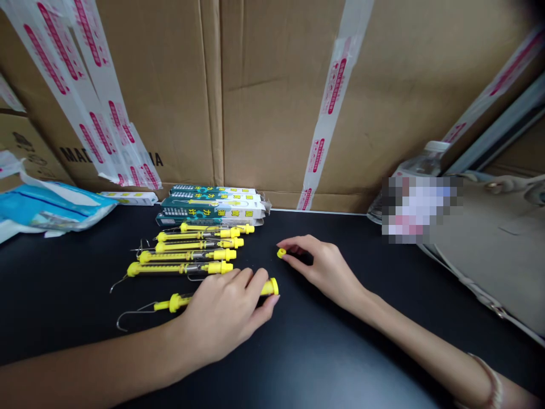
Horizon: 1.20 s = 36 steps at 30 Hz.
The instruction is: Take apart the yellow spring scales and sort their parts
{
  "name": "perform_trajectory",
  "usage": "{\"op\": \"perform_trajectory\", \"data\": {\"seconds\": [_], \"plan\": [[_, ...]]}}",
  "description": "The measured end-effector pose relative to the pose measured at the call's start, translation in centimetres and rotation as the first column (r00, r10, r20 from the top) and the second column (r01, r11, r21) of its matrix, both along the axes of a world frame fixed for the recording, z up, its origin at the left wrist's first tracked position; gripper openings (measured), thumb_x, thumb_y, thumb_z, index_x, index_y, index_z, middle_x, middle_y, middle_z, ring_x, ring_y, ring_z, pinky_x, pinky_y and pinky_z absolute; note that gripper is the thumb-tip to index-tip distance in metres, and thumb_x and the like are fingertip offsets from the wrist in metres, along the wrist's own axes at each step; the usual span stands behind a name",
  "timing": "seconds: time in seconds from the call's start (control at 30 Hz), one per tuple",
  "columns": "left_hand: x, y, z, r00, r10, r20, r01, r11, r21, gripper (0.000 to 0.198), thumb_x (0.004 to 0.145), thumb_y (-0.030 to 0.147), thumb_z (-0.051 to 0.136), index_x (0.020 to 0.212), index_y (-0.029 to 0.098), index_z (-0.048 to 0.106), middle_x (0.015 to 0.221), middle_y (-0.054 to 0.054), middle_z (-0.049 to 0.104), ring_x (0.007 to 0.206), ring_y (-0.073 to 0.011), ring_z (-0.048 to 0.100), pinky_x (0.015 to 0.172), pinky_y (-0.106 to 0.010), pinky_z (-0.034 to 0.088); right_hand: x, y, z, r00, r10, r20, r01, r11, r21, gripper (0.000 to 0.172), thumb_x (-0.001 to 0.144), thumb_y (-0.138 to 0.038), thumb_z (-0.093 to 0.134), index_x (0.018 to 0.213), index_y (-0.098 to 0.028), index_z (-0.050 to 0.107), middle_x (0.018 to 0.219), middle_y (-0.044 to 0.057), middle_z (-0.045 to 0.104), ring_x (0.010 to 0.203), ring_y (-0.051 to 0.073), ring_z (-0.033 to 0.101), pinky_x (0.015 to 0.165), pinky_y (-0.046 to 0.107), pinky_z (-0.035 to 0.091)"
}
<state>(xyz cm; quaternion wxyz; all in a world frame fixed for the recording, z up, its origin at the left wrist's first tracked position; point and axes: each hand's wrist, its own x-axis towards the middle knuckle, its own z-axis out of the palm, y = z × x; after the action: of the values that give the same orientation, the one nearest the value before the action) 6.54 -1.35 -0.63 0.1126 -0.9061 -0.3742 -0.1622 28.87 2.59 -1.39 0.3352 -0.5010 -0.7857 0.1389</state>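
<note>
My left hand (227, 315) lies over a yellow spring scale (269, 287) on the black table (323, 363), fingers wrapped round its tube; the yellow end sticks out to the right and the wire hook (128, 318) to the left. My right hand (321, 264) pinches a small yellow cap (281, 253) at its fingertips, a little right of and behind the scale's end. Behind my left hand, several more yellow spring scales (187, 255) lie side by side in a row.
Boxed scales (213, 204) are stacked behind the row, against taped cardboard cartons (272, 96). A blue and white plastic packet (46, 207) lies at far left. At right are a plastic bottle (421, 165) and a beige bag (498, 244).
</note>
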Motion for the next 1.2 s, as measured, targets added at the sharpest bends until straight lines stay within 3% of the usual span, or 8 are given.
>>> {"op": "perform_trajectory", "data": {"seconds": [0.27,0.4,0.47,0.6,0.7,0.9,1.2], "plan": [[0.0,0.0,-0.2,1.0,0.004,0.031,-0.005,0.999,0.038,0.012,0.093,0.03,0.056,0.094,0.018,0.059,0.076,-0.001,0.067,0.069,-0.0225,0.07,0.054,-0.033,0.05,-1.0,-0.4,0.2,0.998,0.018,-0.063,-0.019,1.0,-0.016,0.029,0.092,-0.019,0.062,0.12,-0.025,0.066,0.114,0.006,0.074,0.104,0.02,0.07,0.096,0.039,0.055],[-0.1,0.0,-0.2,0.999,0.004,0.037,-0.007,0.996,0.091,0.008,0.091,0.023,0.057,0.095,0.017,0.059,0.078,-0.002,0.069,0.071,-0.0211,0.07,0.058,-0.031,0.052,-1.3,-1.9,1.0,0.993,-0.033,-0.115,0.033,0.999,-0.004,0.021,0.097,-0.03,0.057,0.112,-0.025,0.07,0.108,0.006,0.075,0.097,0.022,0.071,0.088,0.037,0.056],[0.0,0.0,-0.2,0.999,-0.006,0.039,0.002,0.993,0.116,0.005,0.09,0.019,0.056,0.094,0.017,0.058,0.077,-0.001,0.068,0.07,-0.0206,0.069,0.058,-0.031,0.052,-1.8,-3.0,1.4,0.984,-0.017,-0.176,0.003,0.997,-0.078,0.023,0.098,-0.038,0.056,0.105,-0.024,0.072,0.1,0.005,0.076,0.087,0.021,0.071,0.079,0.033,0.057],[-0.1,0.0,-0.3,0.998,-0.047,0.031,0.042,0.987,0.152,0.001,0.092,0.017,0.056,0.091,0.018,0.057,0.075,0.0,0.067,0.067,-0.0212,0.069,0.055,-0.034,0.052,-2.8,-4.6,1.0,0.93,0.053,-0.364,-0.173,0.937,-0.303,0.027,0.096,-0.045,0.058,0.101,-0.022,0.071,0.083,0.001,0.075,0.071,0.017,0.069,0.066,0.027,0.055],[-0.1,0.0,-0.4,0.999,-0.051,-0.004,0.051,0.99,0.135,0.004,0.094,0.02,0.058,0.091,0.018,0.057,0.075,0.0,0.066,0.066,-0.0213,0.069,0.053,-0.034,0.051,-3.0,-4.8,0.1,0.872,0.027,-0.488,-0.246,0.888,-0.39,0.027,0.092,-0.046,0.063,0.097,-0.02,0.07,0.081,0.001,0.072,0.071,0.016,0.067,0.066,0.027,0.055],[0.0,0.2,-0.4,0.995,-0.062,-0.082,0.073,0.988,0.139,0.008,0.089,0.017,0.065,0.088,0.018,0.056,0.073,0.001,0.065,0.063,-0.0211,0.067,0.05,-0.033,0.047,-2.9,-4.6,-0.4,0.757,-0.027,-0.653,-0.329,0.847,-0.416,0.029,0.08,-0.043,0.078,0.093,-0.021,0.066,0.09,0.002,0.071,0.085,0.018,0.068,0.081,0.032,0.056],[0.0,0.2,0.1,0.996,-0.07,-0.053,0.077,0.987,0.141,0.011,0.089,0.018,0.065,0.086,0.019,0.055,0.072,0.002,0.064,0.06,-0.0194,0.065,0.05,-0.03,0.042,-2.7,-4.3,-0.1,0.665,-0.024,-0.746,-0.399,0.834,-0.382,0.023,0.078,-0.033,0.082,0.087,-0.022,0.064,0.094,0.0,0.065,0.089,0.015,0.064,0.081,0.027,0.053]]}}
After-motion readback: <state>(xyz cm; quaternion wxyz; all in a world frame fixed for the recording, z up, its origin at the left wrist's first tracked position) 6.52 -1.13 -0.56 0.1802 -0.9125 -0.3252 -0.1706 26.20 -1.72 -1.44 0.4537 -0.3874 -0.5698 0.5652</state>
